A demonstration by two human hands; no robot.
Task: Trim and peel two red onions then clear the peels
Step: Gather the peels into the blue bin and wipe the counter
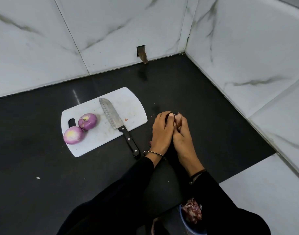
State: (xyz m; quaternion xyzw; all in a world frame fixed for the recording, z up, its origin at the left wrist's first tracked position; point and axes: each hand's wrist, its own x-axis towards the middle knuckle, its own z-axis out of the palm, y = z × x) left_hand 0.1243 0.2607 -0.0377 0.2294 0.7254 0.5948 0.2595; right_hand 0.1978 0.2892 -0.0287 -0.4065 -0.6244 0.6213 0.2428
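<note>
Single view: head-worn, wide-angle. Faces forward and steeply down onto black countertop (196, 90). Left hand (162, 131) and right hand (180, 133) sit near frame centre, close to lens, sleeves entering from bottom edge. Cutting board (128, 102) lies left of centre, farther off. Wall corner (186, 39) at upper right. Tile lines slant, probably from lens distortion.

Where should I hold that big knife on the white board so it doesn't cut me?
Take the knife by its black handle, coming from the near edge of the cutting board. The handle sticks out past that edge toward the person, while the blade points away toward the wall.
</note>
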